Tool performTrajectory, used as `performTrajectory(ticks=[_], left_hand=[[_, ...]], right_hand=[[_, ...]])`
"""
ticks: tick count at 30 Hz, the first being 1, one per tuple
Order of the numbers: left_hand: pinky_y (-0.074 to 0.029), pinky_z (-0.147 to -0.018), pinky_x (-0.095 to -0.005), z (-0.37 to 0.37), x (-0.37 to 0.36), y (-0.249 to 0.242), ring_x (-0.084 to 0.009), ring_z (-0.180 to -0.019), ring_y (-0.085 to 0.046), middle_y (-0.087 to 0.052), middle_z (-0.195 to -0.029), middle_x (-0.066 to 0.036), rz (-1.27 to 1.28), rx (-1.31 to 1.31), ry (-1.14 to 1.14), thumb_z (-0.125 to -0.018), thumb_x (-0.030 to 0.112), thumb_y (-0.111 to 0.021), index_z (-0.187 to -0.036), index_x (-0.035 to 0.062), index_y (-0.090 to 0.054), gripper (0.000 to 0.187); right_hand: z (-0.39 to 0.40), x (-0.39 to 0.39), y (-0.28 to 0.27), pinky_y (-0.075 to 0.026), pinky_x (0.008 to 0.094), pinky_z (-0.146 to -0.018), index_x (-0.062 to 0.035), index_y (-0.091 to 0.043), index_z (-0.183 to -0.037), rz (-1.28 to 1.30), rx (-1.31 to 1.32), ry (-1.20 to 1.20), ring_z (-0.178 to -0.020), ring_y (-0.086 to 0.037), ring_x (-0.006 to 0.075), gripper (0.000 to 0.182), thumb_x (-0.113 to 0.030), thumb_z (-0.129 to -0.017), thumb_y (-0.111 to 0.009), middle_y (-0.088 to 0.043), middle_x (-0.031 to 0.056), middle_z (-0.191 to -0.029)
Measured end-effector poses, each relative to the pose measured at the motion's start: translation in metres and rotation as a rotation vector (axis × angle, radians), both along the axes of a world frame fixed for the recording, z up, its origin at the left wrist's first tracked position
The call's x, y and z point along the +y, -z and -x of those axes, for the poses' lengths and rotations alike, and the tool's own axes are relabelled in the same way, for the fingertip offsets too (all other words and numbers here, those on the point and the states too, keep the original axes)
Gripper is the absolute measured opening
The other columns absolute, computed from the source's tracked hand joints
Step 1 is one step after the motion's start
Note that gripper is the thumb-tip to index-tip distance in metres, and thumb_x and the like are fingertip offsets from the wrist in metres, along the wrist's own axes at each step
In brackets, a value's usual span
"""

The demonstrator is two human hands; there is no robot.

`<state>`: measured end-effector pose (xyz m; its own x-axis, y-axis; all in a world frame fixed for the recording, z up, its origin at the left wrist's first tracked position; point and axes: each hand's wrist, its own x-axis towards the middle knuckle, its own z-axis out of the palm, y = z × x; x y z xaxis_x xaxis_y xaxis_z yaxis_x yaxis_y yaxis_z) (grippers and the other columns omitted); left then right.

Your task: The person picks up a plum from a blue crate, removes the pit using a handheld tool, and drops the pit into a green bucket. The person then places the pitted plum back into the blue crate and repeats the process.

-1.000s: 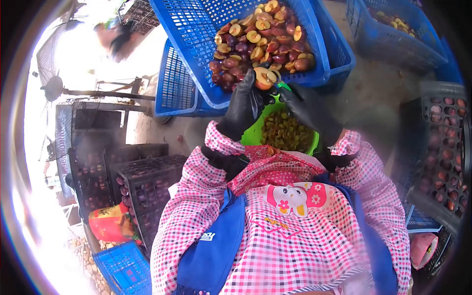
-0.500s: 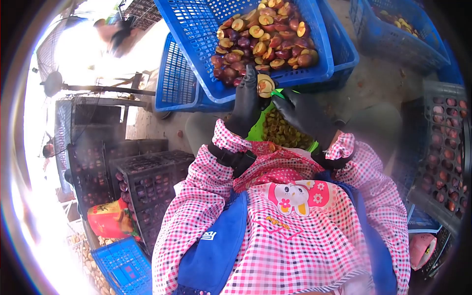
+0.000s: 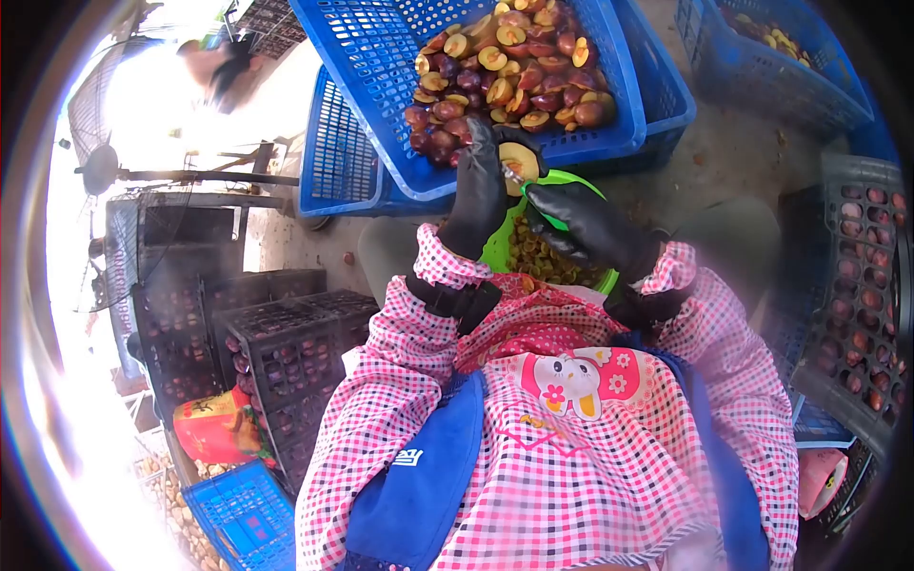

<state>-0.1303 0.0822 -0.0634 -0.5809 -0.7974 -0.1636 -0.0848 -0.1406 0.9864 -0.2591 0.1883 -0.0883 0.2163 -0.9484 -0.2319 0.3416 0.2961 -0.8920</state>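
Black-gloved left hand (image 3: 479, 195) grips a halved yellow-fleshed plum (image 3: 520, 160) just over the round green plastic bowl (image 3: 497, 249), with the gloved right hand (image 3: 583, 226) curled shut beside it, nearer the bowl's middle.

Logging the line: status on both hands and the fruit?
Left hand grips plum half. Right hand at its cut face; tool unclear. Green bowl of pits below. Blue crate ahead, nothing blocking.

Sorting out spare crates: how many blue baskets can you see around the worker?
5, maybe more hidden: one full of halved plums ahead, one under it, one leaning at its left, one at top right, one at bottom left.
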Motion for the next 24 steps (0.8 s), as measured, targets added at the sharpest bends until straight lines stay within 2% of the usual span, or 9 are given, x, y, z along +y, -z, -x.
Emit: performTrajectory(ticks=[2,6,9,11,12,14,17,18,24], left_hand=[[-0.047,-0.054,-0.0248,0.010,0.004,-0.002,-0.0158,-0.058,-0.059,-0.063,-0.070,-0.006,0.100,0.143,-0.073,-0.096,0.066,-0.023,-0.085,0.0028,-0.062,0.075],[-0.050,-0.058,-0.0282,0.022,0.008,-0.006,-0.0178,-0.061,-0.060,-0.062,-0.071,-0.007,-0.136,0.238,-0.152,-0.095,0.068,-0.028,-0.087,0.0030,-0.061,0.074],[-0.051,-0.060,-0.0312,0.019,-0.051,-0.008,-0.0185,-0.076,-0.063,-0.064,-0.082,-0.010,-0.466,0.183,-0.179,-0.094,0.063,-0.041,-0.099,0.0032,-0.061,0.064],[-0.052,-0.064,-0.0338,0.015,-0.086,0.017,-0.0206,-0.081,-0.064,-0.065,-0.084,-0.012,0.620,0.008,0.059,-0.092,0.054,-0.053,-0.103,0.0011,-0.064,0.056],[-0.052,-0.064,-0.0338,0.017,-0.112,0.020,-0.0206,-0.081,-0.064,-0.065,-0.084,-0.012,0.616,0.006,0.069,-0.092,0.054,-0.053,-0.103,0.0011,-0.064,0.056],[-0.053,-0.073,-0.0377,0.026,-0.162,0.023,-0.0250,-0.090,-0.066,-0.068,-0.093,-0.016,0.680,-0.616,0.327,-0.087,0.048,-0.061,-0.109,-0.0004,-0.064,0.054],[-0.051,-0.082,-0.0399,0.048,-0.171,0.059,-0.0303,-0.096,-0.066,-0.068,-0.103,-0.019,1.007,-1.087,0.442,-0.083,0.056,-0.062,-0.112,-0.0001,-0.064,0.063],[-0.050,-0.087,-0.0421,0.061,-0.155,0.050,-0.0335,-0.104,-0.064,-0.067,-0.111,-0.019,0.897,-1.235,0.483,-0.081,0.063,-0.059,-0.115,0.0019,-0.063,0.070],[-0.050,-0.089,-0.0420,0.075,-0.137,0.042,-0.0312,-0.108,-0.063,-0.065,-0.116,-0.016,0.863,-1.446,0.514,-0.084,0.059,-0.055,-0.122,0.0056,-0.060,0.066]], right_hand=[[0.002,0.008,-0.011,-0.027,0.0212,-0.040,-0.0073,-0.055,-0.084,-0.134,-0.530,-0.191,-0.038,-0.034,0.0058,0.045,-0.047,-0.101,-0.041,-0.039,-0.0031,-0.050],[0.005,0.010,-0.002,-0.024,0.0218,-0.038,-0.0078,-0.053,-0.083,-0.136,-0.793,-0.250,-0.036,-0.028,0.0065,0.046,-0.048,-0.101,-0.040,-0.036,-0.0038,-0.048],[0.010,0.011,0.001,-0.036,0.0230,-0.046,-0.0033,-0.059,-0.093,0.046,-0.580,-0.309,-0.045,-0.046,0.0088,0.045,-0.045,-0.100,-0.044,-0.048,0.0003,-0.055],[0.005,0.008,0.005,-0.048,0.0279,-0.065,-0.0016,-0.064,-0.109,0.291,0.306,-0.184,-0.068,-0.062,0.0144,0.045,-0.043,-0.098,-0.049,-0.063,0.0058,-0.075],[0.008,0.008,0.006,-0.048,0.0332,-0.083,-0.0035,-0.063,-0.118,0.226,0.324,-0.252,-0.091,-0.064,0.0186,0.046,-0.042,-0.096,-0.053,-0.068,0.0083,-0.096],[0.007,0.006,0.007,-0.048,0.0336,-0.082,-0.0032,-0.064,-0.116,0.256,0.346,-0.206,-0.089,-0.064,0.0189,0.046,-0.043,-0.096,-0.053,-0.068,0.0088,-0.096],[0.010,0.003,0.004,-0.048,0.0345,-0.082,-0.0029,-0.065,-0.113,0.275,0.363,-0.159,-0.089,-0.064,0.0199,0.045,-0.043,-0.096,-0.052,-0.068,0.0098,-0.096],[0.012,0.003,0.002,-0.048,0.0350,-0.083,-0.0029,-0.065,-0.113,0.257,0.359,-0.154,-0.089,-0.064,0.0207,0.045,-0.042,-0.096,-0.052,-0.068,0.0102,-0.096],[0.014,-0.001,0.011,-0.047,0.0373,-0.084,-0.0035,-0.064,-0.113,0.449,0.406,0.115,-0.090,-0.063,0.0259,0.040,-0.038,-0.096,-0.054,-0.067,0.0135,-0.096]])
